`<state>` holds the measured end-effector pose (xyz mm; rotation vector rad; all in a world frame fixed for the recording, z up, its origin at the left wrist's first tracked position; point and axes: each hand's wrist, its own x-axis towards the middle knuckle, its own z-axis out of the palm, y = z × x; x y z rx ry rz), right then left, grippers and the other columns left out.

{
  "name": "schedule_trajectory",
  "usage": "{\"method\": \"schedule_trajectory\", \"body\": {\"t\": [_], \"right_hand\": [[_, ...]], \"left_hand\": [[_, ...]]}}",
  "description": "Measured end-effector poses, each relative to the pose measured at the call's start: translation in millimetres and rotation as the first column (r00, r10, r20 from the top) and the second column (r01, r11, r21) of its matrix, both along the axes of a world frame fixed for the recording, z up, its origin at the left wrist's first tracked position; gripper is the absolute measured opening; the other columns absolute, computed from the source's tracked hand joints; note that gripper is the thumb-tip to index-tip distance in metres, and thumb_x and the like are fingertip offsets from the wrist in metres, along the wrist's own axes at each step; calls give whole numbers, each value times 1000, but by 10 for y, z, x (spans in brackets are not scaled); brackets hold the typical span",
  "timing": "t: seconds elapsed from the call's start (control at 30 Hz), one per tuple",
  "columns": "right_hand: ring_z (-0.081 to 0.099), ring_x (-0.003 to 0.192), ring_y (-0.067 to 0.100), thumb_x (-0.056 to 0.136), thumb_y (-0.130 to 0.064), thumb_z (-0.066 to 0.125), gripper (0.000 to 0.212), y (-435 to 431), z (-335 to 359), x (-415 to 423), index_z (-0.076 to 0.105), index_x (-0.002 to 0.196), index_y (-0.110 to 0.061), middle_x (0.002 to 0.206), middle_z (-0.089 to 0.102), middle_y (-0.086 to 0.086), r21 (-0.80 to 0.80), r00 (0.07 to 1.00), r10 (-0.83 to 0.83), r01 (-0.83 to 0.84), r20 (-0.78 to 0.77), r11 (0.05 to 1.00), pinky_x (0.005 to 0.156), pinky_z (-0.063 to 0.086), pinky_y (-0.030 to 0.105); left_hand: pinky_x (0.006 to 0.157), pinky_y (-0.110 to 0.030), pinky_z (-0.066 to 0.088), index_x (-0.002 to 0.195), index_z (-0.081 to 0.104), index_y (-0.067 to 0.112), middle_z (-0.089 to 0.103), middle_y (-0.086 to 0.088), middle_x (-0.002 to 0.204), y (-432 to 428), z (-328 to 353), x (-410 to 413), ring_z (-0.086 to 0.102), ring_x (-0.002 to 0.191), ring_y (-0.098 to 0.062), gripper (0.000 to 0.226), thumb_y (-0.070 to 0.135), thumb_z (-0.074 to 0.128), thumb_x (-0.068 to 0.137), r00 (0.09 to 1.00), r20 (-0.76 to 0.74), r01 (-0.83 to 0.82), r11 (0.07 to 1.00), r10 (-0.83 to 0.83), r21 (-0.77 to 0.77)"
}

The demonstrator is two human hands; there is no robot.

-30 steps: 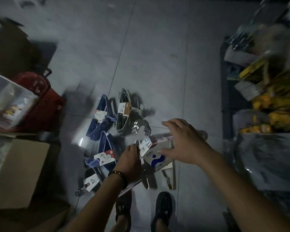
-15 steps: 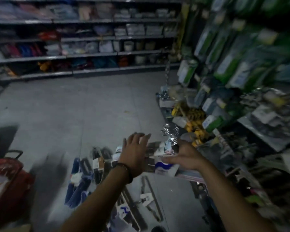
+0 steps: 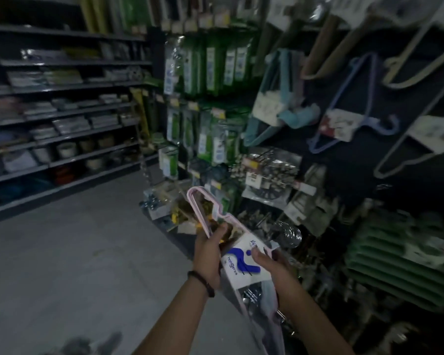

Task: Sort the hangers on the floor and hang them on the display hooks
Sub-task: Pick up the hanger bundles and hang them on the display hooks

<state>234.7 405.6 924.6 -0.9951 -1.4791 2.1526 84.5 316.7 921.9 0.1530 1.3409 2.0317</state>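
Hangers of pale pink plastic, bundled under a white card label with a blue figure logo point(image 3: 242, 262), sit tilted at chest height between a person's two hands, in front of a shop display wall. The left hand point(image 3: 207, 254), with a dark band point(image 3: 203, 281) on its wrist, grips the bundle's left edge with fingers curled round the pink frame. The right hand point(image 3: 274, 269) holds the other side, thumb pressed onto the card. The bundle's shiny metal hooks point(image 3: 289, 233) stick out to the right, just above that hand. On the dark wall behind hang a teal hanger set point(image 3: 272, 98), a lilac hanger set point(image 3: 354, 108) and paler ones, all blurred. Green packets point(image 3: 210, 67) hang further left. Long stocked shelves point(image 3: 62, 111) line the far side of the grey tiled floor point(image 3: 87, 252).
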Motion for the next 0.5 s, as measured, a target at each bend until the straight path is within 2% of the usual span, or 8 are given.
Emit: {"method": "schedule_trajectory", "body": {"t": [0.1, 0.17, 0.23, 0.3, 0.33, 0.4, 0.43, 0.5], "right_hand": [[72, 115, 24, 68, -64, 89, 71, 162, 107, 426, 70, 127, -28, 127, 73, 0, 149, 995, -88, 80, 43, 986, 102, 54, 52], [71, 112, 11, 73, -83, 71, 70, 343, 226, 733, 70, 123, -33, 121, 74, -8, 377, 984, -85, 21, 154, 926, 102, 54, 44], [70, 102, 7, 73, -96, 47, 85, 584, 391, 1116, 69, 118, -27, 110, 75, -7, 568, 935, -124, -93, 331, 818, 98, 53, 36], [68, 99, 13, 65, -104, 35, 105, 857, 611, 1536, 64, 122, -21, 108, 72, -4, 651, 849, -170, -239, 501, 721, 92, 54, 34], [68, 99, 16, 64, -104, 36, 103, 987, 788, 1753, 64, 119, -21, 106, 71, -3, 646, 795, -150, -350, 588, 678, 87, 54, 33], [68, 85, 16, 85, -82, 48, 66, 1243, 1158, 2124, 65, 85, -18, 84, 64, -2, 673, 729, -193, -452, 657, 585, 68, 50, 25], [67, 73, 13, 94, -64, 52, 53, 1351, 1341, 2281, 58, 71, -17, 73, 60, -4, 724, 733, -268, -416, 625, 549, 60, 48, 25], [63, 66, 14, 96, -43, 56, 33, 1593, 1607, 2544, 55, 75, -19, 69, 61, -4, 906, 760, -507, -264, 407, 332, 58, 50, 32]], "left_hand": [[80, -53, 63, 121, 59, -3, 72, -17, 96, 466, 204, 324, 75, 89, -36, 57, 31, 80, 80, 1000, -19, 18, 1000, -18, -9], [68, -43, 63, 103, 55, -2, 66, -15, 82, 758, 311, 575, 73, 70, -25, 33, 21, 72, 88, 996, -75, 45, 998, -48, -38], [73, -48, 62, 102, 57, -2, 66, -24, 92, 1057, 432, 868, 74, 74, -29, 32, 23, 70, 85, 988, -122, 89, 993, -98, -79], [76, -50, 61, 105, 62, 0, 68, -26, 100, 1371, 549, 1201, 73, 82, -32, 28, 20, 68, 87, 971, -191, 132, 988, -144, -75], [76, -49, 62, 106, 63, 1, 70, -24, 100, 1534, 609, 1375, 74, 82, -30, 22, 15, 67, 90, 962, -219, 153, 986, -165, -73], [66, -41, 62, 104, 65, 3, 71, -18, 90, 1829, 718, 1734, 74, 74, -24, 11, 7, 64, 94, 941, -276, 186, 980, -197, -63], [62, -37, 60, 100, 67, 5, 71, -16, 86, 1974, 761, 1899, 73, 70, -22, 7, 3, 64, 94, 926, -309, 213, 976, -219, -54], [67, -43, 62, 98, 73, 11, 75, -18, 88, 2199, 909, 2265, 74, 77, -30, 9, 5, 68, 92, 896, -345, 281, 959, -279, -46]]}}
